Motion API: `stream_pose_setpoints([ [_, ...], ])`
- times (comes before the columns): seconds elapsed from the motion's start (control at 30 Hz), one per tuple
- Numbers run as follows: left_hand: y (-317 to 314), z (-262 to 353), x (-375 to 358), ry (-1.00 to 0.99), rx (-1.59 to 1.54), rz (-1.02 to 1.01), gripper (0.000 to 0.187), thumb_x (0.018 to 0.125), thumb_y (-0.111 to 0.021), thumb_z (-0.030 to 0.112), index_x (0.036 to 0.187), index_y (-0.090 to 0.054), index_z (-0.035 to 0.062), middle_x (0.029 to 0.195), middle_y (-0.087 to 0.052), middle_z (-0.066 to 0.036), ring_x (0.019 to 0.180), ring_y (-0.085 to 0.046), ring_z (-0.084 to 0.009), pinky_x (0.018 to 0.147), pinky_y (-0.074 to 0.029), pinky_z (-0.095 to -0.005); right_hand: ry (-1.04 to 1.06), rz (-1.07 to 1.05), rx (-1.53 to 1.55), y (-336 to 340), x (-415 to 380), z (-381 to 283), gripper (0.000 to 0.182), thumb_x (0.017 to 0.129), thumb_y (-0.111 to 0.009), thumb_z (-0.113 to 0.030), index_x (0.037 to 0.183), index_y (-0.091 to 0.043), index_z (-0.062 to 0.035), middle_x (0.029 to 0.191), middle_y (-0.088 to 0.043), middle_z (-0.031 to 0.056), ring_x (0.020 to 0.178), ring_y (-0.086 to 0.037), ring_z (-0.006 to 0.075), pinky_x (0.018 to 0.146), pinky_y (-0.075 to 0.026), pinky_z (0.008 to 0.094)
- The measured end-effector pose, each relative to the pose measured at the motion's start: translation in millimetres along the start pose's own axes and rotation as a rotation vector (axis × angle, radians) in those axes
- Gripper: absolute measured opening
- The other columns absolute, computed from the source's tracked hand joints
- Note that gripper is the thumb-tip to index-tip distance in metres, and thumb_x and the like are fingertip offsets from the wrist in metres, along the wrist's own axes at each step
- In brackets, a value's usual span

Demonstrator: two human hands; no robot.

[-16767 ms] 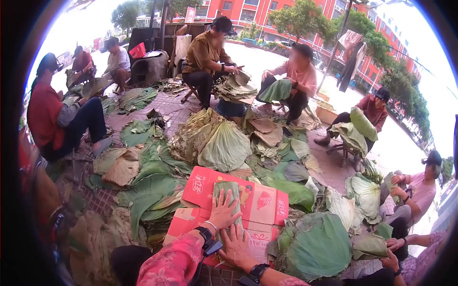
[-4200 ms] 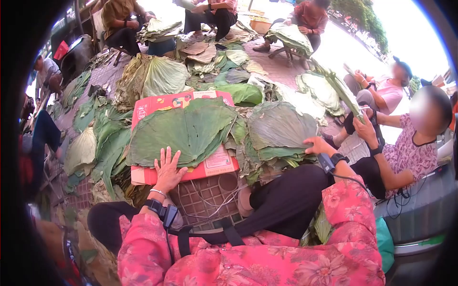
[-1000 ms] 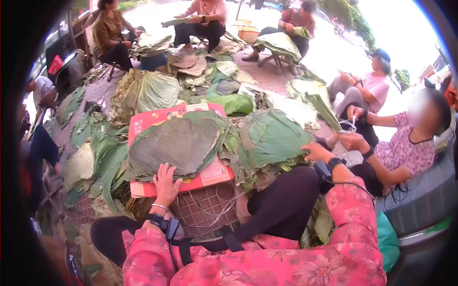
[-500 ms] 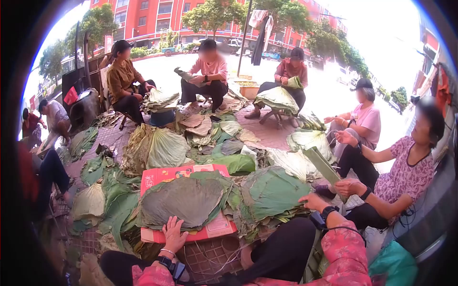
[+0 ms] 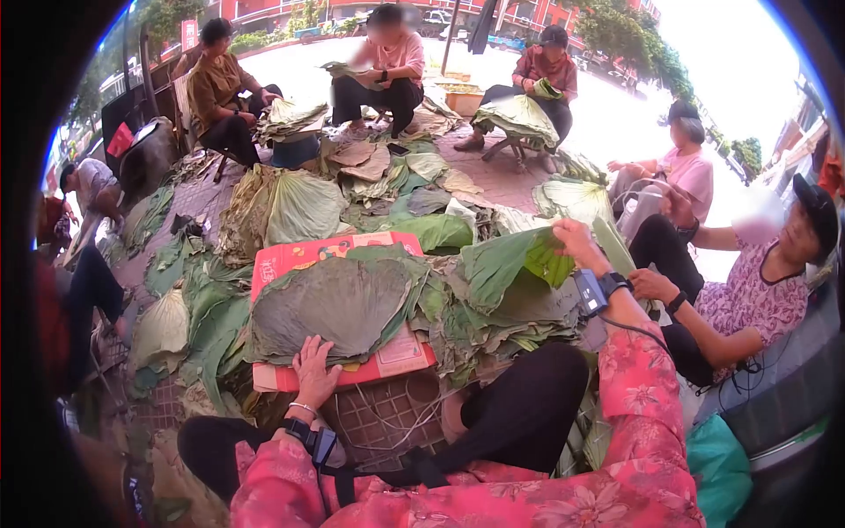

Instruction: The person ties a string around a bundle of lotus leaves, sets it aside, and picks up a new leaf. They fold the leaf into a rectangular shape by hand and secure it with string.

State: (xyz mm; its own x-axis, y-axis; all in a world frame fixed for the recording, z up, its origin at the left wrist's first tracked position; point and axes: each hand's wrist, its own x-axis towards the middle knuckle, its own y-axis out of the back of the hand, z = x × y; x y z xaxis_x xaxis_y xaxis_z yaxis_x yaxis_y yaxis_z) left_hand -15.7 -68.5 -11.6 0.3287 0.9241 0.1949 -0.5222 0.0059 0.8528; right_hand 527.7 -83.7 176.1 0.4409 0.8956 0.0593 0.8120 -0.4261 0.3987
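Right-hand grip point(image 5: 582, 249) pinches the upper edge of a green leaf point(image 5: 495, 268), which slants up over the leaf pile point(image 5: 493, 339) just right of the red carton point(image 5: 289, 255). Half a second ago that leaf lay flat there with the hand at its rim; now it is raised on that side, baring a duller leaf point(image 5: 544, 308), so it seems to be coming free of the pile. The left hand point(image 5: 316, 371) lies spread, clasping nothing, against the near edge of a grey-green leaf point(image 5: 330, 304) (apparently unmoved) on the carton. Farther right sits a co-worker point(image 5: 753, 304).
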Motion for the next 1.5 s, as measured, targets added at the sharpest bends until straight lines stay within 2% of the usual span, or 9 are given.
stream_pose_setpoints([
  [0.27, 14, 25, 6, 0.011, 0.037, 0.182, 0.047, 0.069, -0.067, 0.020, 0.113, -0.055, 0.0114, 0.131, -0.041, -0.013, 0.130, -0.028, -0.0289, 0.104, -0.018, -0.0489, 0.355, 0.062, 0.028, -79, 54, -155, 0.017, 0.085, -0.056, -0.020, 0.090, -0.064, -0.0054, 0.074, -0.055, -0.0023, 0.070, -0.052, 0.0064, 0.061, -0.050, 0.0254],
  [0.4, 20, 32, 25, -0.160, -0.317, 0.164, 0.038, 0.076, -0.066, 0.019, 0.111, -0.056, 0.0085, 0.121, -0.051, -0.012, 0.113, -0.050, -0.0267, 0.092, -0.038, -0.0383, 0.661, 0.122, 0.067, -146, 17, -215, 0.014, 0.088, -0.053, -0.015, 0.089, -0.063, -0.0049, 0.073, -0.055, -0.0036, 0.064, -0.048, 0.0042, 0.058, -0.044, 0.0221],
  [0.53, -6, 11, 23, 0.276, -1.195, -0.091, 0.041, 0.087, -0.057, 0.031, 0.119, -0.049, 0.0063, 0.117, -0.052, -0.010, 0.102, -0.057, -0.0228, 0.082, -0.045, -0.0366, 0.781, 0.125, 0.007, -236, -44, -172, 0.014, 0.089, -0.054, -0.016, 0.097, -0.060, -0.0056, 0.071, -0.056, -0.0011, 0.060, -0.045, 0.0047, 0.055, -0.039, 0.0222],
  [0.63, 6, 9, 18, 0.492, -1.506, -0.174, 0.056, 0.090, -0.050, 0.045, 0.129, -0.038, 0.0063, 0.115, -0.052, -0.010, 0.100, -0.058, -0.0256, 0.081, -0.048, -0.0400, 0.723, -0.087, -0.014, -307, -93, -81, 0.018, 0.088, -0.054, -0.013, 0.101, -0.057, -0.0015, 0.094, -0.061, 0.0166, 0.088, -0.061, 0.0278, 0.079, -0.046, 0.0311],
  [0.77, 16, -7, 20, 0.568, -1.896, -0.106, 0.060, 0.086, -0.052, 0.050, 0.125, -0.039, 0.0071, 0.115, -0.053, -0.012, 0.100, -0.058, -0.0267, 0.079, -0.049, -0.0401, 0.684, -0.398, -0.180, -369, -136, 41, 0.020, 0.081, -0.057, -0.008, 0.099, -0.058, -0.0003, 0.104, -0.059, 0.0173, 0.103, -0.054, 0.0332, 0.091, -0.042, 0.0385],
  [0.87, 14, -14, 23, 0.610, -1.821, -0.077, 0.058, 0.085, -0.053, 0.051, 0.121, -0.041, 0.0075, 0.112, -0.054, -0.011, 0.100, -0.058, -0.0265, 0.079, -0.049, -0.0398, 0.835, -0.363, -0.266, -371, -144, 43, 0.024, 0.078, -0.058, -0.007, 0.101, -0.057, -0.0003, 0.108, -0.057, 0.0177, 0.109, -0.050, 0.0341, 0.095, -0.039, 0.0399],
  [1.03, 15, -2, 47, 0.888, -1.484, 0.078, 0.033, 0.084, -0.063, 0.023, 0.103, -0.046, 0.0014, 0.085, -0.060, -0.011, 0.061, -0.066, -0.0248, 0.041, -0.048, -0.0267, 0.839, -0.444, -0.310, -366, -138, 40, 0.028, 0.077, -0.059, -0.007, 0.103, -0.056, -0.0004, 0.112, -0.055, 0.0183, 0.111, -0.048, 0.0350, 0.097, -0.038, 0.0405],
  [1.3, 24, -7, 54, 0.557, -0.830, 0.374, 0.018, 0.086, -0.054, 0.014, 0.090, -0.058, -0.0031, 0.066, -0.060, -0.010, 0.049, -0.063, -0.0190, 0.033, -0.041, -0.0257, 0.850, -0.424, -0.287, -359, -153, 14, 0.040, 0.072, -0.063, -0.008, 0.111, -0.054, -0.0006, 0.117, -0.053, 0.0192, 0.114, -0.046, 0.0358, 0.099, -0.036, 0.0412],
  [1.5, 21, -30, 42, 0.742, -1.179, 0.256, 0.021, 0.087, -0.051, 0.015, 0.091, -0.055, -0.0056, 0.068, -0.061, -0.012, 0.047, -0.063, -0.0219, 0.030, -0.036, -0.0256, 0.794, -0.415, -0.399, -351, -154, 35, 0.050, 0.069, -0.068, -0.016, 0.114, -0.054, -0.0005, 0.119, -0.053, 0.0189, 0.117, -0.045, 0.0355, 0.100, -0.035, 0.0407],
])
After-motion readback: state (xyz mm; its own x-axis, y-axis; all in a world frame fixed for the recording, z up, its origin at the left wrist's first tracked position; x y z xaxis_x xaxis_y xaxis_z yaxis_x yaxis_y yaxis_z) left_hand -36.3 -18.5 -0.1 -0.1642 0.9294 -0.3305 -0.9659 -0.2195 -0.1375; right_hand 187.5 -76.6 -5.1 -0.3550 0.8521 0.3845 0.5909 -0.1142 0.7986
